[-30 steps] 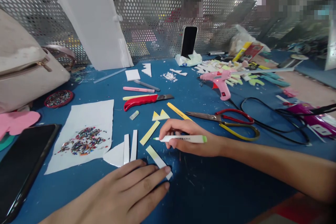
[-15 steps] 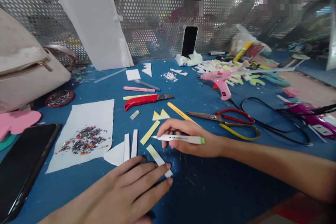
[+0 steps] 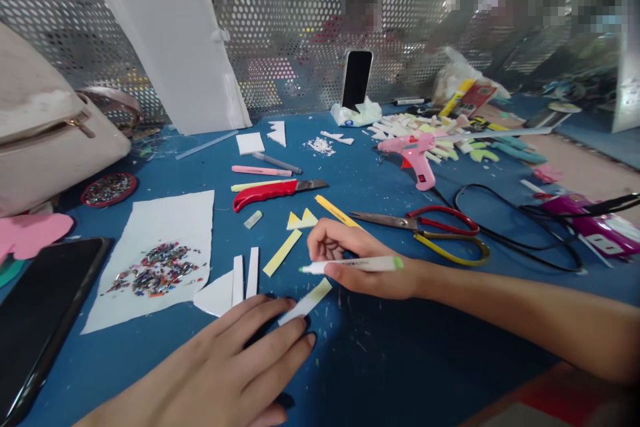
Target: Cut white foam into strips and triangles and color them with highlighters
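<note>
My right hand point(image 3: 365, 260) grips a white acrylic marker point(image 3: 370, 265) with light green ends, its tip pointing left. Just below that tip lies a foam strip point(image 3: 306, 302), pale yellow-green at its upper right end and white toward the other. The spread fingers of my left hand point(image 3: 245, 357) rest flat on the table, fingertips at the strip's lower white end. Above it is a yellow-green strip point(image 3: 283, 253). Two white strips point(image 3: 253, 271) and a white rounded piece point(image 3: 216, 293) sit beyond my left fingers. A yellow-tipped zigzag piece point(image 3: 302, 219) is farther back.
A red-handled knife point(image 3: 265, 194), scissors point(image 3: 420, 221) and a yellow marker point(image 3: 336, 209) lie behind my hands. To the right are a pink glue gun point(image 3: 417, 155) and its black cable. At left, paper point(image 3: 197, 213) bears loose beads, beside a phone point(image 3: 50, 307).
The strip under my left fingers has swung round, its yellow-green end now pointing up and right. The marker has shifted slightly right in my right hand, away from the upper strip.
</note>
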`<state>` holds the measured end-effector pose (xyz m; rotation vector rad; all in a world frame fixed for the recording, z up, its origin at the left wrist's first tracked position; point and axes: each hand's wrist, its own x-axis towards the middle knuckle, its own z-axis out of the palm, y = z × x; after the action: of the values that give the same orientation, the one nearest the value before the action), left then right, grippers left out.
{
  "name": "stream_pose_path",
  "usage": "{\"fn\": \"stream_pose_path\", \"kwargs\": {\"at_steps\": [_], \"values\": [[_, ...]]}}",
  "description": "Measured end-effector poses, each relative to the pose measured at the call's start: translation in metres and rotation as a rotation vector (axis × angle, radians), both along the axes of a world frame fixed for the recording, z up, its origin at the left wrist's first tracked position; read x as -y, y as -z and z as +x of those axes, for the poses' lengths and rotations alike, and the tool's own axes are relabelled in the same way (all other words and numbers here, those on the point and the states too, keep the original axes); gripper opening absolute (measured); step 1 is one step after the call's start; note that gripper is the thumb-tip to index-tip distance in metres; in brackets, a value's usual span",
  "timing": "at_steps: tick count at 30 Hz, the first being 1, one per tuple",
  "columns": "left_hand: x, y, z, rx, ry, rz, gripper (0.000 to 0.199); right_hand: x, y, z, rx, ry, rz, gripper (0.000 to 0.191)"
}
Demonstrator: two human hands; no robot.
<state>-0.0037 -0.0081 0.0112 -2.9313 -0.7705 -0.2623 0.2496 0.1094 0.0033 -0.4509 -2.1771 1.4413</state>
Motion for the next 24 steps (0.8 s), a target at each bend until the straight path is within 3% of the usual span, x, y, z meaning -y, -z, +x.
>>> {"fn": "stream_pose_path", "kwargs": {"at_steps": [13, 18, 20, 24], "values": [[-0.009, 0.011, -0.001, 0.091, -0.005, 0.024, 0.041, 0.005, 0.003, 0.002, 0.055, 0.061, -0.237, 0.034], [-0.009, 0.019, -0.001, 0.166, -0.022, 0.047, 0.037, 0.006, 0.001, 0.002, 0.111, 0.084, -0.189, 0.032], [-0.008, 0.025, 0.001, 0.094, 0.0, 0.021, 0.038, 0.005, 0.0, 0.002, 0.144, 0.087, -0.151, 0.032], [-0.008, 0.032, 0.003, 0.258, -0.067, 0.06, 0.039, 0.003, 0.0, 0.003, 0.137, 0.056, -0.176, 0.033]]}}
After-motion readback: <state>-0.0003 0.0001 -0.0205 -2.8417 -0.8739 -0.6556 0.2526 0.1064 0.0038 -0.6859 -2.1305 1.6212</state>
